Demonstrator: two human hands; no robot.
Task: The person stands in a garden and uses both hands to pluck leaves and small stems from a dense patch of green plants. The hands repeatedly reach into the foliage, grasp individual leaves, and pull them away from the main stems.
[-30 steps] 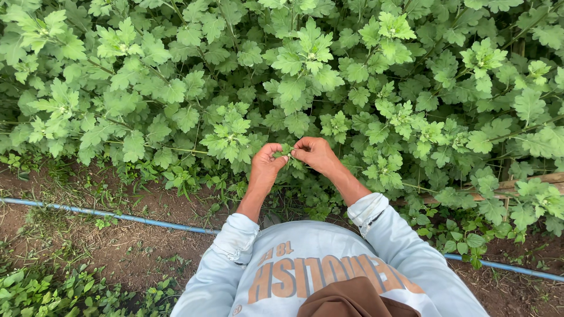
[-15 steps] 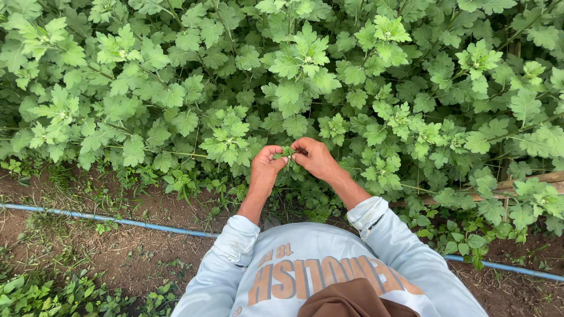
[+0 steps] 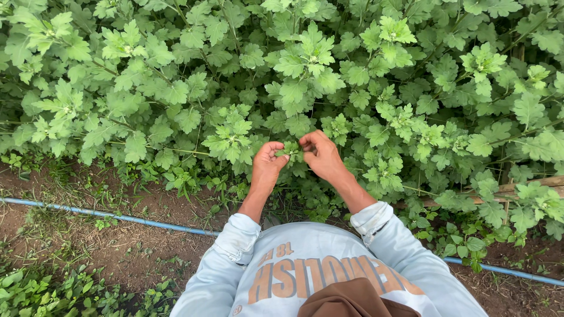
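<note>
— Hands?
— Left hand (image 3: 267,166) and right hand (image 3: 320,155) are raised together, fingertips pinched on one small leafy shoot tip (image 3: 291,149) held between them.

— Surroundings?
— Dense green plants (image 3: 305,58) stand just beyond the knuckles. Behind the wrists lies bare soil (image 3: 135,240), crossed by a blue hose (image 3: 106,215). Pale blue sleeves (image 3: 235,240) cover both forearms.

An outdoor crop plot, a farm or market garden by the look of it. A dense bed of leafy green plants (image 3: 305,64) fills the upper part of the view, bare brown soil (image 3: 117,240) runs along its near edge, and a thin blue irrigation hose (image 3: 106,213) (partly hidden) lies across the soil among weeds (image 3: 53,293).
</note>
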